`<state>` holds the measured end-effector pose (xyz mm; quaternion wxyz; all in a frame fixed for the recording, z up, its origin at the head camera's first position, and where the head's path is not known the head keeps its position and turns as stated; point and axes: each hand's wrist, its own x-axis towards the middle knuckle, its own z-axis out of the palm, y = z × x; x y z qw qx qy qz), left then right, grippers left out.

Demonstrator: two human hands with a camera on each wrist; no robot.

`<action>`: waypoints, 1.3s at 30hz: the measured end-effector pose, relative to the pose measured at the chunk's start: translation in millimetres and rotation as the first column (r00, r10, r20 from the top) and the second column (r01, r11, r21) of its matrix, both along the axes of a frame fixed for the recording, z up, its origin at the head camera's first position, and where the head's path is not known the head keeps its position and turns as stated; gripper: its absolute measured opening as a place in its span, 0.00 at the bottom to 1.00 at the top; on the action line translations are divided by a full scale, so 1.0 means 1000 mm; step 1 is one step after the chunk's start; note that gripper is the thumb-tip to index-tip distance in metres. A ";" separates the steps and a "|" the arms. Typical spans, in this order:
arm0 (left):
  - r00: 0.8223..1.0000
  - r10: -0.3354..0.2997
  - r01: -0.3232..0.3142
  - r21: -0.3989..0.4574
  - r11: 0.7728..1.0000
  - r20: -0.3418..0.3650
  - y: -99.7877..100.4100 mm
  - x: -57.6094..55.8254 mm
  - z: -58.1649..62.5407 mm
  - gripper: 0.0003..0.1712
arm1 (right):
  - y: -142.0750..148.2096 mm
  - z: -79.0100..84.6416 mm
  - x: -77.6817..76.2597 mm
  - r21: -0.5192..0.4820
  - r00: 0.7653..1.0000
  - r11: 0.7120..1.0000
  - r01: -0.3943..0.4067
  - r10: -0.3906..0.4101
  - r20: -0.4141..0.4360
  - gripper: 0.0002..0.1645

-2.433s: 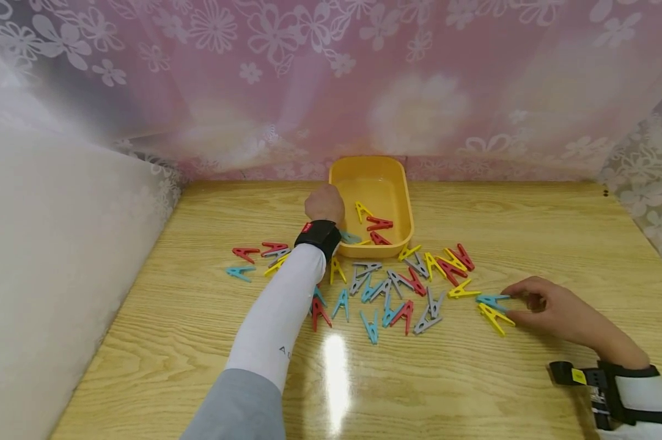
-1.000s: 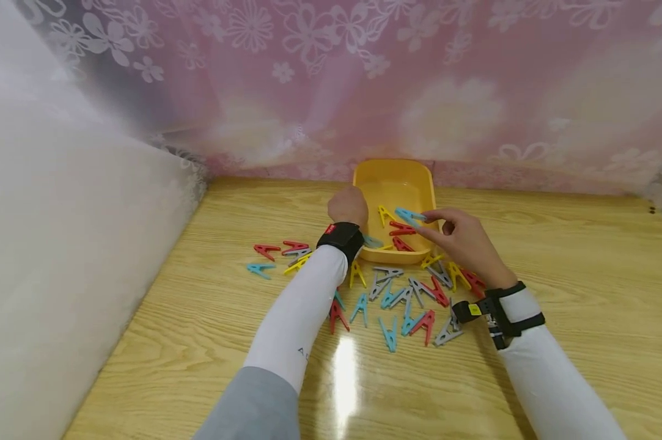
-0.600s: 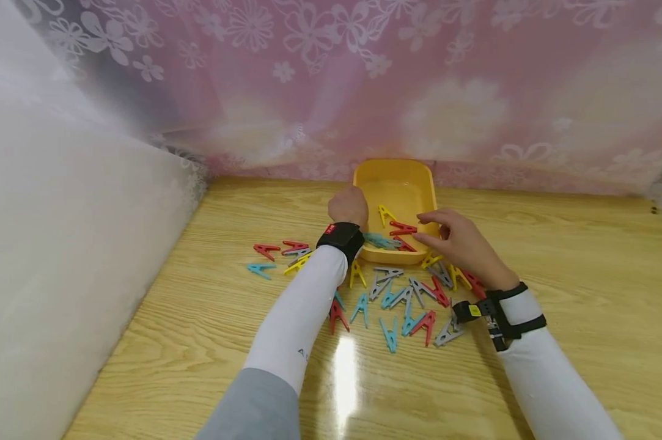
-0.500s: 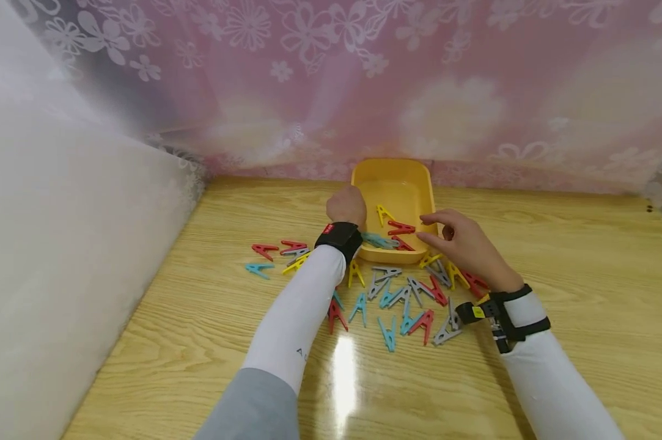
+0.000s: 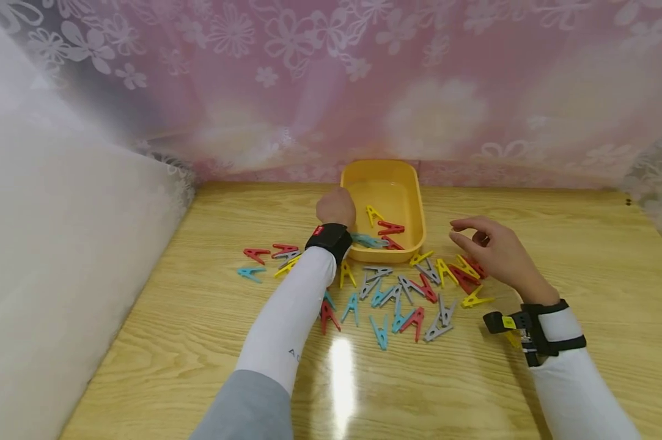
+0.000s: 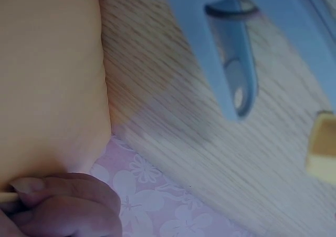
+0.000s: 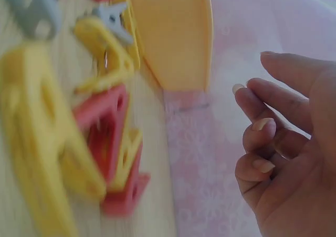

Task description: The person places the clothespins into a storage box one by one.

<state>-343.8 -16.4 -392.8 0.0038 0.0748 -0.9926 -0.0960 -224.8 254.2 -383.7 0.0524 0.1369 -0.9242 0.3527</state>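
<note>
In the head view, my left hand [image 5: 336, 206] is at the left rim of a yellow plastic basin [image 5: 382, 183]. The left wrist view shows curled fingers [image 6: 68, 203] gripping the basin's edge. A yellow clothespin [image 5: 373, 214], red clothespins [image 5: 390, 228] and blue ones [image 5: 368, 241] lie inside. To the right of the basin my right hand [image 5: 492, 249] hovers, thumb and forefinger apart, with nothing between them. Under it, red clothespins [image 5: 463, 278] and a yellow clothespin [image 5: 476, 298] are nearest.
Many grey, blue, red and yellow clothespins are scattered on the wooden table [image 5: 430, 391] in front of the basin. A smaller group, with a blue clothespin [image 5: 250, 273], lies left of the left forearm. A pink floral curtain [image 5: 308, 122] hangs behind the basin.
My right hand carried a blue clothespin from the right side to the basin, let it drop in, and has since moved back to the right, empty. The left hand stays on the rim.
</note>
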 end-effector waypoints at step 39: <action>1.000 -0.001 0.001 -0.004 1.000 0.007 0.001 -0.003 -0.002 0.17 | 0.100 -0.013 0.066 0.160 0.946 0.983 -0.087 0.031 0.323 0.21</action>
